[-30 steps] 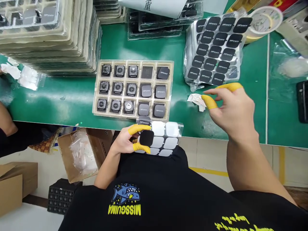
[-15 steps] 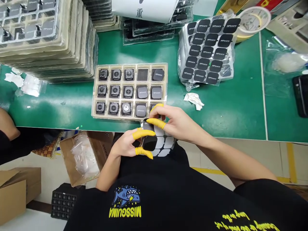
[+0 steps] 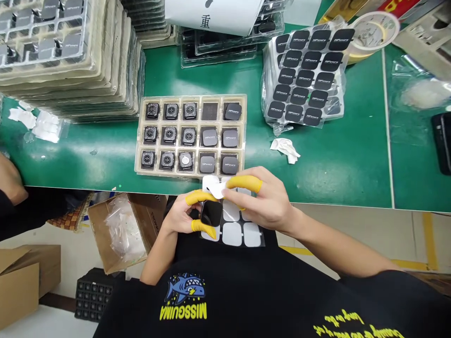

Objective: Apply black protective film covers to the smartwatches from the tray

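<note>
My left hand (image 3: 190,213), with yellow finger covers, grips a black watch face (image 3: 212,213) between thumb and finger. Under it lies a clear sheet of whitish rounded squares (image 3: 232,234), below the table's front edge. My right hand (image 3: 262,197), also in yellow covers, pinches a small white piece (image 3: 215,188) at the sheet's upper part. Just beyond my hands, a cream tray (image 3: 190,174) holds watches, some back side up, others under dark printed squares; one compartment in the back row has no watch.
Stacked trays (image 3: 116,61) rise at the back left. Sheets of dark printed squares (image 3: 305,77) lie right of the tray, near crumpled white paper (image 3: 286,148) and a tape roll (image 3: 377,30). Another person's arm (image 3: 10,180) is at the left edge.
My right hand has drawn back from the tray's front corner and turned, now with a white piece in its fingers. The sheet has shifted and shows more whitish squares.
</note>
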`<state>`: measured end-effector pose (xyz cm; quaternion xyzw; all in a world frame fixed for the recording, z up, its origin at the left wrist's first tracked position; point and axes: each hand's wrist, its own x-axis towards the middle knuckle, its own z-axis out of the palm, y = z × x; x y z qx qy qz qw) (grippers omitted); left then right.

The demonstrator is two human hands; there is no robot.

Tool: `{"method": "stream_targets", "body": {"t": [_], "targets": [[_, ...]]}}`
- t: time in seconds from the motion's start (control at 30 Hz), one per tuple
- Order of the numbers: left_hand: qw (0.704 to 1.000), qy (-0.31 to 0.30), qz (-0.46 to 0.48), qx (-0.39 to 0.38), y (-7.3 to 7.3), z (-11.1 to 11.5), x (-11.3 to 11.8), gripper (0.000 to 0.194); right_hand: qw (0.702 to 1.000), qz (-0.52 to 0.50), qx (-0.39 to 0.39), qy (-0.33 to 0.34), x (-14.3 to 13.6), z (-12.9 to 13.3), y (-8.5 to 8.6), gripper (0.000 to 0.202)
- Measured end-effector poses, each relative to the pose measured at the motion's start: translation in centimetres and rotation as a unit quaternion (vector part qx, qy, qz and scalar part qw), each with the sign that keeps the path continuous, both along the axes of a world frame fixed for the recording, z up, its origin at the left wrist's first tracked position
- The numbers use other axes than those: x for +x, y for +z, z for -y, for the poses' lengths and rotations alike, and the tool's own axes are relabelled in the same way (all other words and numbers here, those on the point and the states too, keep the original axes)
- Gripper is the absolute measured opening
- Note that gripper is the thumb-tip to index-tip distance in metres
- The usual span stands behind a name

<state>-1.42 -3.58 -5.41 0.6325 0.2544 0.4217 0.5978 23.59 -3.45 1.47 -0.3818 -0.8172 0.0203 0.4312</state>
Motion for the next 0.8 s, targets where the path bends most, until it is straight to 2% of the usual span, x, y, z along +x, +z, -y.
{"method": "stream_targets", "body": {"t": [0.13,0.23,0.3,0.4,0.5,0.63,0.8], "targets": [[1.0,0.007,0.002,-0.028,-0.6,0.1,-0.4,0.099,0.998,-0.051,0.002,0.021,0.2,0.7,0.0,0.025],[0.999,0.023,0.011,-0.04,-0.3,-0.2,-0.6,0.092,0.995,-0.096,-0.013,0.031,0.8,1.5,1.0,0.02],[0.999,0.036,-0.004,-0.035,0.0,-0.5,-0.7,0.087,0.989,-0.12,-0.084,0.014,1.4,2.0,2.5,0.016],[0.998,0.044,-0.029,-0.014,0.3,-1.2,-0.7,0.085,0.963,-0.153,-0.219,-0.034,2.1,2.1,5.3,0.008],[0.999,0.039,-0.036,0.009,0.1,-1.6,-0.3,0.085,0.936,-0.151,-0.317,-0.004,1.8,1.1,7.1,0.006],[0.998,0.035,-0.039,0.021,-0.3,-1.6,0.1,0.082,0.912,-0.116,-0.382,0.091,0.5,-0.6,7.1,0.011],[0.999,0.029,-0.03,0.014,-0.7,-1.6,-0.1,0.091,0.897,-0.097,-0.418,0.11,-0.4,-1.9,5.7,0.014]]}}
